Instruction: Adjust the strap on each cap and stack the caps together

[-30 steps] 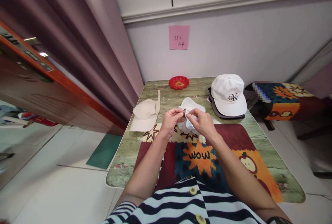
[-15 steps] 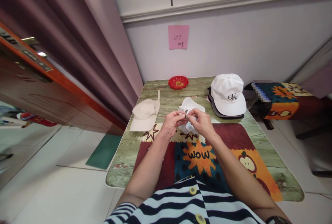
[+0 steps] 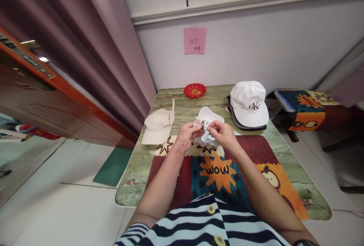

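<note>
A white cap (image 3: 209,115) lies in the middle of the table with its brim toward the wall and its back strap facing me. My left hand (image 3: 187,134) pinches the left part of the strap beside a small dark buckle (image 3: 203,125). On the other side, my right hand (image 3: 223,133) grips the strap's right part between thumb and finger. A beige cap (image 3: 158,124) rests to the left, its loose strap pointing toward the wall. At the right, a white cap with black letters (image 3: 248,103) sits on top of darker caps (image 3: 247,125).
A red scalloped dish (image 3: 195,90) stands near the table's back edge (image 3: 216,85). A colourful mat (image 3: 217,170) covers the front middle. Pink paper (image 3: 195,41) hangs on the wall. Left of the table are a curtain and a wooden door (image 3: 71,101); another patterned surface is at right.
My right hand has shifted slightly right, away from my left hand. More of the strap and buckle shows between the fingers.
</note>
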A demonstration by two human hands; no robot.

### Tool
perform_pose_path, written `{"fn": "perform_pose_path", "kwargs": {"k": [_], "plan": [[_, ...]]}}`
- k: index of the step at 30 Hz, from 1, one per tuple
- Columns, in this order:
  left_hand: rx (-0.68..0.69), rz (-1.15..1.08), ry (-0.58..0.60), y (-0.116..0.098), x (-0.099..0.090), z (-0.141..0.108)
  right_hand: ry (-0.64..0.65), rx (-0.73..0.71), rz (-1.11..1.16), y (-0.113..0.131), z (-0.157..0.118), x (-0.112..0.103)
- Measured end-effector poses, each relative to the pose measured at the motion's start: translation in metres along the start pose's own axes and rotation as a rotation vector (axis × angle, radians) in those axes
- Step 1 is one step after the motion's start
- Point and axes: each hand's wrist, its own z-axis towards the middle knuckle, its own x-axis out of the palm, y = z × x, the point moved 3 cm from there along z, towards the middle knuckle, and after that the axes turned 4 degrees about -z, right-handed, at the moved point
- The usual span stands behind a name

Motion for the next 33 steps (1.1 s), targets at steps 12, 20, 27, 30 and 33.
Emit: {"fn": "perform_pose_path", "kwargs": {"k": [12, 20, 27, 30, 33], "plan": [[0.036, -0.031, -0.102, -0.003, 0.0, 0.0, -0.022, 0.076, 0.231, -0.009, 0.0, -0.004], [0.087, 0.044, -0.105, -0.006, 0.0, 0.004, 0.208, 0.106, 0.312, -0.003, -0.007, -0.007], [0.109, 0.162, -0.04, -0.013, -0.006, 0.007, 0.15, 0.089, 0.197, -0.011, -0.003, -0.001], [0.085, 0.279, 0.084, -0.022, -0.008, 0.011, 0.129, 0.076, 0.13, -0.016, 0.0, -0.002], [0.071, 0.444, 0.231, -0.032, -0.009, 0.017, 0.125, 0.042, 0.114, -0.017, 0.002, -0.002]]}}
